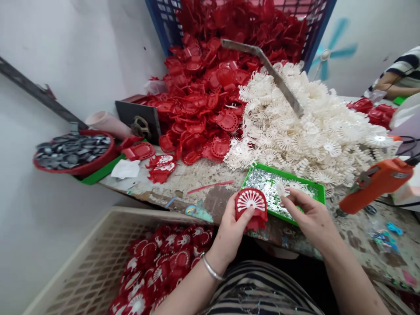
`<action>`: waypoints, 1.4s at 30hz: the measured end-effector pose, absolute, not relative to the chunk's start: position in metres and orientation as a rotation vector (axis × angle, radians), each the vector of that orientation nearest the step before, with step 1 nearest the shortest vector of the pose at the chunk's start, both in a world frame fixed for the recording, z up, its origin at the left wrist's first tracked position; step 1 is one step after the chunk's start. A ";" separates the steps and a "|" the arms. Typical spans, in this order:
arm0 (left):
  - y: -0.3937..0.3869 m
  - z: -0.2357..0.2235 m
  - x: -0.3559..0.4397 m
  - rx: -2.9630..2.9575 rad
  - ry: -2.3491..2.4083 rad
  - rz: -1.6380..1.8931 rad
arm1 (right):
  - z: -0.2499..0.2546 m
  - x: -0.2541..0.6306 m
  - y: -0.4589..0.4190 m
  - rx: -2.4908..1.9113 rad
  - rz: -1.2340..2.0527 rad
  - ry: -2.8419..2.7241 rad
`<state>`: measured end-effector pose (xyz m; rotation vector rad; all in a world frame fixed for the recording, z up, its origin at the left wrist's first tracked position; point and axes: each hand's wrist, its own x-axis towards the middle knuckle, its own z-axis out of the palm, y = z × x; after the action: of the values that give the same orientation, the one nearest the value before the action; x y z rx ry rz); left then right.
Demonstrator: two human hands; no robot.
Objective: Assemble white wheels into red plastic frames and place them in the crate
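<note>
My left hand (pixel 231 229) grips a red plastic piece with a white fan-shaped insert (pixel 251 205) at the table's front edge. Close to its right, my right hand (pixel 310 216) reaches over a green tray (pixel 285 175) filled with silver glitter, fingers pinched near a small white fan piece (pixel 281 188); whether they hold it is unclear. Behind the tray lies a big heap of white fan pieces (pixel 305 127). A heap of red shells (pixel 203 96) spills from a blue crate (pixel 160 22) at the back.
A beige basket (pixel 98 253) at lower left holds several finished red-and-white pieces. A red bowl of dark discs (pixel 74 151) sits at left. An orange glue gun (pixel 377 181) rests at right. A metal bar (pixel 269 70) slants over the heaps. Another person's arm (pixel 393 83) shows at far right.
</note>
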<state>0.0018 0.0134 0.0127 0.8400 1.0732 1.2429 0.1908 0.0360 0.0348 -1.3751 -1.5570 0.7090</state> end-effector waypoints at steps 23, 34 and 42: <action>0.012 -0.001 0.003 0.624 0.928 1.254 | 0.016 0.153 0.013 -1.134 0.193 -2.128; 0.007 0.010 0.004 0.588 0.941 1.214 | 0.023 0.154 0.009 -1.156 0.101 -2.095; 0.003 0.007 0.003 0.731 0.938 1.200 | 0.017 0.154 0.005 -1.229 0.038 -2.155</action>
<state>0.0029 0.0029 0.0068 0.7310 0.9376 1.1999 0.1536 0.0046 0.0174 -1.2294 -2.1554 0.0384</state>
